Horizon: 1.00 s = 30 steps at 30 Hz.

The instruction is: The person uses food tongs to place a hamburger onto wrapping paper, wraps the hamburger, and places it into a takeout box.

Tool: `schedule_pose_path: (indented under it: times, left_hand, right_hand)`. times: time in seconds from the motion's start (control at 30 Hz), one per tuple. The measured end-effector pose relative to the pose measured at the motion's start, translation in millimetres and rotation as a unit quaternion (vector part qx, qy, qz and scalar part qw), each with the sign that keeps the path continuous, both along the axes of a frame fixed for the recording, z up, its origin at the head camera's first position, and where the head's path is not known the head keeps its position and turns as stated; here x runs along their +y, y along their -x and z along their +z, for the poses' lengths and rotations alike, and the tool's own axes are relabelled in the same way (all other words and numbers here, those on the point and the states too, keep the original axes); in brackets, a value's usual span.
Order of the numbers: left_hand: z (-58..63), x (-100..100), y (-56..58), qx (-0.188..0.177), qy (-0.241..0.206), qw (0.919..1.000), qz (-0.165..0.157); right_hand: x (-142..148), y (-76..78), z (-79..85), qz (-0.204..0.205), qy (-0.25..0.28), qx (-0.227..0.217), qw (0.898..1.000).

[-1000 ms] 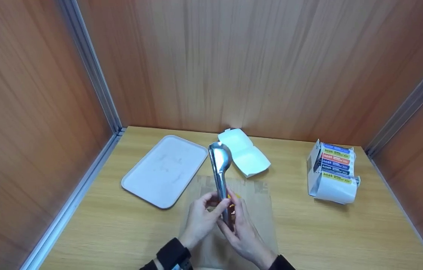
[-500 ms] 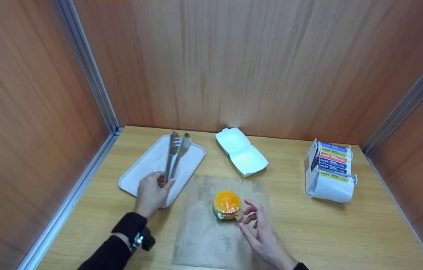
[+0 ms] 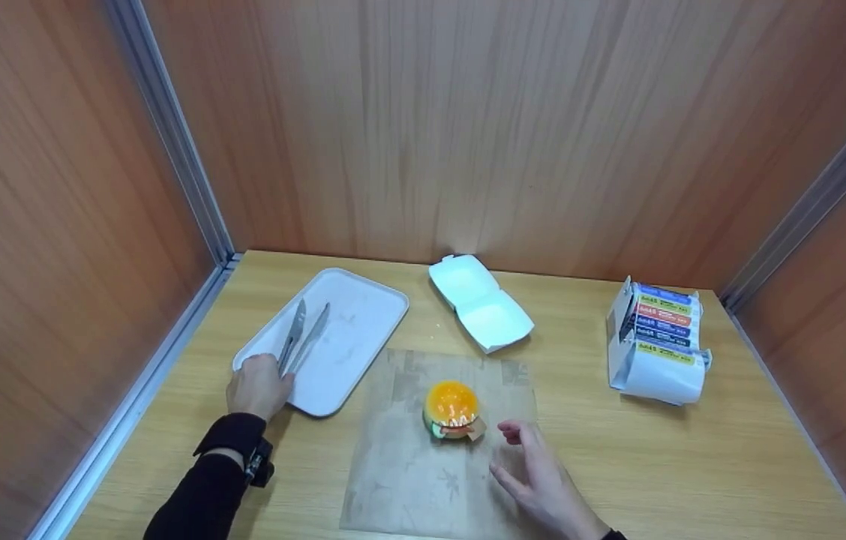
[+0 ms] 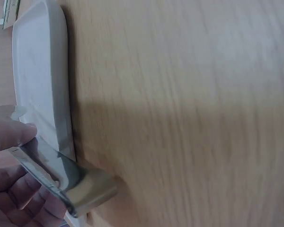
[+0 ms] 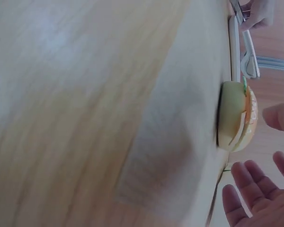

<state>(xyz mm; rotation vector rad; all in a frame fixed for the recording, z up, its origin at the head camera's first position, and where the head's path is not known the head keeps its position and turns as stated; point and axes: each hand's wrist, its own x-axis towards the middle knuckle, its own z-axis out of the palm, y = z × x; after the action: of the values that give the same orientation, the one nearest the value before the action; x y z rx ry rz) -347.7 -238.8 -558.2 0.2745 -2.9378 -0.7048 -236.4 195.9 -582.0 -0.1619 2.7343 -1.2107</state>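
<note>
Over the left side of the white tray (image 3: 370, 307), my left hand (image 3: 258, 384) holds metal tongs (image 3: 316, 336). Their two arms are spread apart and point away from me. The left wrist view catches the bent, shiny end of the tongs (image 4: 61, 172) between thumb and fingers, beyond the tray's side. A hamburger (image 3: 453, 405) with a glossy orange-yellow bun rests on a brownish translucent sheet (image 3: 400, 480). Just right of it, my right hand (image 3: 543, 480) hovers with loosely bent fingers, holding nothing. In the right wrist view the hamburger (image 5: 236, 118) stands apart from those fingers.
An unfolded pale clamshell box (image 3: 496, 319) lies behind the sheet. At the right stands a white holder (image 3: 663, 379) with several colour-labelled packs. Wood-pattern panels (image 3: 423, 135) enclose the table at the back and both sides.
Both hands were together on the tongs above the sheet. The left hand carried the tongs left to the tray and lowered them; their arms spread. The right hand let go and drew back right.
</note>
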Motion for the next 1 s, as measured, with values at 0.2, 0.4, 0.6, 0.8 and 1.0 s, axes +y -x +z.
schedule_pose_path:
  times: [0.2,0.4,0.6,0.8,1.0]
  left_hand:
    - [0.8,2,1.2,-0.006,0.005,0.9999,-0.007]
    - [2.3,4,-1.4,0.004,0.011,0.9999,-0.009]
    - [2.0,17,1.0,0.039,0.069,0.9968,-0.01]
    - [5.6,52,16.7,0.107,0.103,0.9841,-0.096]
    - [5.0,98,28.5,0.121,0.116,0.9675,-0.19]
  right_hand:
    - [6,-0.5,-7.9,0.052,-0.029,-0.027,0.998]
    - [11,0.8,-15.0,0.102,-0.08,-0.022,0.991]
    - [13,2.3,-15.5,0.112,-0.098,-0.045,0.988]
    - [17,-0.1,-14.9,0.129,-0.124,-0.039,0.983]
    - [22,-1.6,-14.1,0.14,-0.133,-0.026,0.981]
